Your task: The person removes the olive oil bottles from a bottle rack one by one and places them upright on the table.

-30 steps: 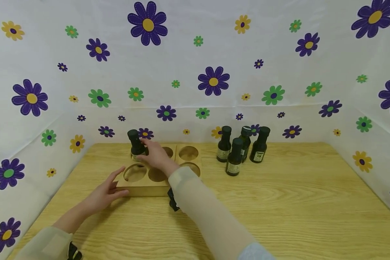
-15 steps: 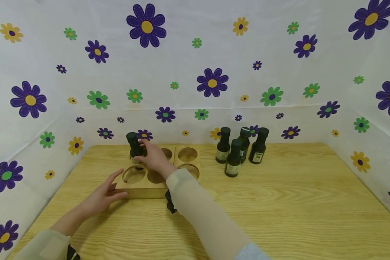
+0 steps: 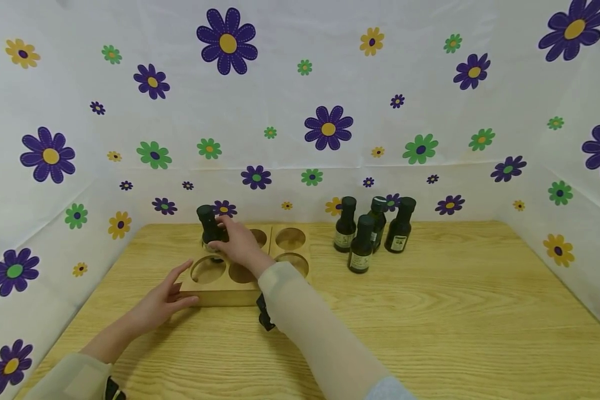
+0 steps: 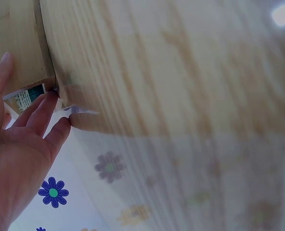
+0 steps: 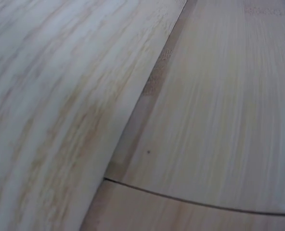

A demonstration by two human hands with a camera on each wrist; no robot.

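A wooden holder (image 3: 220,298) with rows of round holes lies on the left part of the table. In the head view, my right hand (image 3: 242,244) holds a small dark bottle (image 3: 207,221) with a black cap upright at the back-left hole. The bottle's base is hidden. My left hand (image 3: 155,305) touches the holder's front-left corner, thumb near the front face and fingers spread along the side. Part of a green-and-white label (image 4: 28,98) shows past the holder's end in the left wrist view. Only wood surfaces appear in the right wrist view, without the right hand.
Several similar dark bottles (image 3: 361,247) stand in a group on the wooden table (image 3: 430,311), right of the holder. A white cloth with printed flowers (image 3: 280,89) hangs behind and along both sides of the table.
The bottle under my right hand sits slightly lower relative to the holder. My left hand keeps its place at the corner. The whole head view has shifted a little.
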